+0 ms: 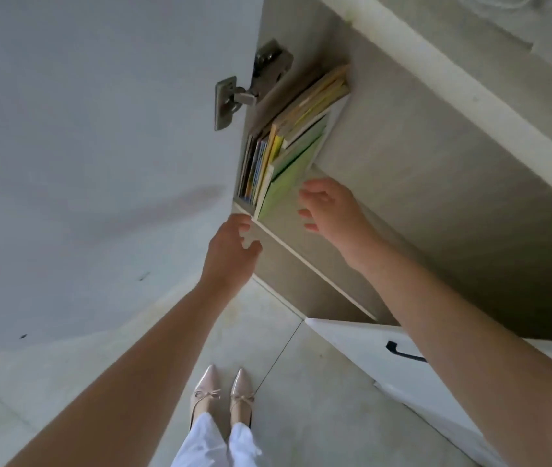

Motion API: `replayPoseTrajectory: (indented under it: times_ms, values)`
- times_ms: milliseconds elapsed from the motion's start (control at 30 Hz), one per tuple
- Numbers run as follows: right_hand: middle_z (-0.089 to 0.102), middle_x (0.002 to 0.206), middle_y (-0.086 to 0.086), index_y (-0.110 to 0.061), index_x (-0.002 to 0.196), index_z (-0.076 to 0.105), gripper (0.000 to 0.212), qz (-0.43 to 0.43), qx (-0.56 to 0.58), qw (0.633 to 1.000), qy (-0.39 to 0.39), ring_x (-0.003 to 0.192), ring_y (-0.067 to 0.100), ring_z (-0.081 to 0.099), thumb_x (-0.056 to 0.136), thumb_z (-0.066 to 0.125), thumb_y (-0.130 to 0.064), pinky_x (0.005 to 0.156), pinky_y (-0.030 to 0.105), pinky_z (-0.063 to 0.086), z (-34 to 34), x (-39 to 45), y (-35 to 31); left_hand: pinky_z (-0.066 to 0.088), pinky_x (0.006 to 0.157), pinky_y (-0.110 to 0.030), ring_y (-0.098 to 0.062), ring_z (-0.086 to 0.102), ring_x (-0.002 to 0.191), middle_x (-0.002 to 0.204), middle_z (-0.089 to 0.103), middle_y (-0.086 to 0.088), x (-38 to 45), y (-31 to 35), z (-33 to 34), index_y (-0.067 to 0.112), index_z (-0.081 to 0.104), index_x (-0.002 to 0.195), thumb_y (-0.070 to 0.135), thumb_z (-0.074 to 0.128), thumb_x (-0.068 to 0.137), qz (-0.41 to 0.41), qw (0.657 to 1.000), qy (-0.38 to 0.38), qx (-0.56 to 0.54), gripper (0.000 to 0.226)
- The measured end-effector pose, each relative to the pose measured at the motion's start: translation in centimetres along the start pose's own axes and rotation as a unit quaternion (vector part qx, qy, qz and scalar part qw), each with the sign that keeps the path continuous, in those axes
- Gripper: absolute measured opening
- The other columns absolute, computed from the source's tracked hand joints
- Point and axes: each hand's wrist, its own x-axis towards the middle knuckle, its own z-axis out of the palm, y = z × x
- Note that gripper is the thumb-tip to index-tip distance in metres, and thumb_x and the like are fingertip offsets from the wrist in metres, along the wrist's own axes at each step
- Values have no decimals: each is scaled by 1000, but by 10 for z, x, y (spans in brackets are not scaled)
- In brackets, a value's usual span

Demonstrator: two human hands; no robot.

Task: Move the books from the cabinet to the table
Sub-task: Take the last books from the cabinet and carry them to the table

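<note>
Several thin books (288, 143) stand leaning in the left corner of an open cabinet shelf (304, 261), the outermost with a light green cover (283, 190). My right hand (330, 207) is inside the shelf, just right of the green cover, fingers spread and holding nothing. My left hand (234, 251) hovers at the shelf's front edge below the books, fingers curled apart, empty. No table is in view.
The open white cabinet door (99, 146) with its metal hinge (234, 99) stands on the left. A lower white door with a black handle (405, 353) juts out at the right. My feet in pale shoes (222, 392) stand on the tiled floor.
</note>
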Motion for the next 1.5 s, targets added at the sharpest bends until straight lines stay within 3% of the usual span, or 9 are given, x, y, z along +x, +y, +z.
replayPoseTrajectory:
  times_ms: [200,433,667,767,900,1067,1167,1367,1500]
  values:
    - [54,110,3,-18,138,33,56,95,101,990,33,98,24,61,93,50,-48,73,37,58,-4,53,-33,51,89,-35,-23,63,102,116,63,0,54,4,17,17,45,128,20,65,87,7,1000,9,6,46]
    - [41,142,18,-29,145,26,79,174,205,963,-16,110,47,55,81,50,-70,85,61,52,-4,83,-46,52,92,-34,-22,64,105,113,68,-6,69,10,40,14,55,119,20,63,89,9,998,55,-33,32]
    - [39,143,22,-33,140,35,80,191,253,947,-54,116,54,49,73,66,-64,86,70,45,-7,101,-54,51,96,-31,-18,61,112,126,63,-4,67,17,56,14,49,132,12,63,88,56,996,49,-47,46]
    - [41,140,27,-27,136,37,61,175,239,954,-54,112,57,51,83,59,-48,90,69,45,-11,107,-61,53,85,-31,-18,59,108,122,59,-1,69,16,52,15,50,123,11,64,85,66,988,134,-27,40]
    - [54,119,25,-18,114,50,35,163,223,958,-77,108,54,55,87,49,-40,91,65,46,-14,110,-64,55,85,-45,-22,52,117,131,48,-3,68,9,52,15,39,133,16,65,82,53,982,181,23,57]
    - [55,119,28,-10,128,42,52,169,176,969,-46,97,53,60,78,43,-22,86,65,48,-18,110,-55,50,99,-46,-23,38,137,152,34,-2,64,7,54,19,20,148,20,65,85,62,985,161,16,78]
    - [59,109,28,-10,130,36,59,175,152,973,-7,83,47,66,72,45,-14,69,60,56,-17,107,-42,50,98,-39,-20,38,137,151,35,0,64,13,53,20,22,149,16,64,85,84,982,168,-2,77]
    - [60,109,26,-12,127,40,44,181,163,970,23,82,41,68,87,57,-18,55,50,58,-22,106,-21,51,94,-40,-23,44,129,141,43,-3,66,23,50,15,33,143,12,67,81,103,977,187,-19,71]
    - [61,111,23,-16,128,41,58,185,166,968,24,87,41,68,81,68,-37,60,54,59,-23,104,-17,48,100,-43,-23,43,130,141,43,-3,68,20,48,15,33,143,10,68,81,108,977,182,-22,71]
